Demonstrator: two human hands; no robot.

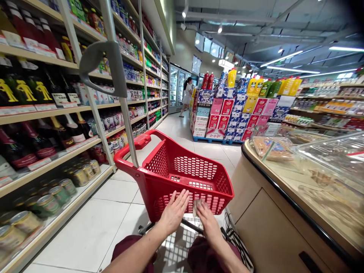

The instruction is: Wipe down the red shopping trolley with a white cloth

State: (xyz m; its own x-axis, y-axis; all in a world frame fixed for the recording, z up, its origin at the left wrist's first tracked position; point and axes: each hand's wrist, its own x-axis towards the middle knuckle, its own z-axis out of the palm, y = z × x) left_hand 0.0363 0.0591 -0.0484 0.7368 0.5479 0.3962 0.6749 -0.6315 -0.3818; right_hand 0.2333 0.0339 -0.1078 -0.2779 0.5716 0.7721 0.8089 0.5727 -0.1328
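A red plastic shopping cart (pixel 187 163) with a perforated basket stands in front of me, and no goods show inside it. My left hand (pixel 174 213) is in front of its near side wall, fingers stretched out and together, with nothing in them. My right hand (pixel 209 220) is beside it with bent fingers around a small crumpled greyish-white piece (pixel 196 207), which looks like a cloth or tissue. Whether either hand touches the basket wall, I cannot tell. From the cart's handle end rises a metal pole (pixel 129 129) with a grey loop grip (pixel 104 68).
Shelves of bottles and cans (pixel 48 108) line the left. On the right stands a glass-topped display counter (pixel 261 212), with black cables (pixel 239 242) at its foot. Stacked drink cartons (pixel 227 117) stand ahead on a blue pallet. Farther down the aisle is a person (pixel 187 96).
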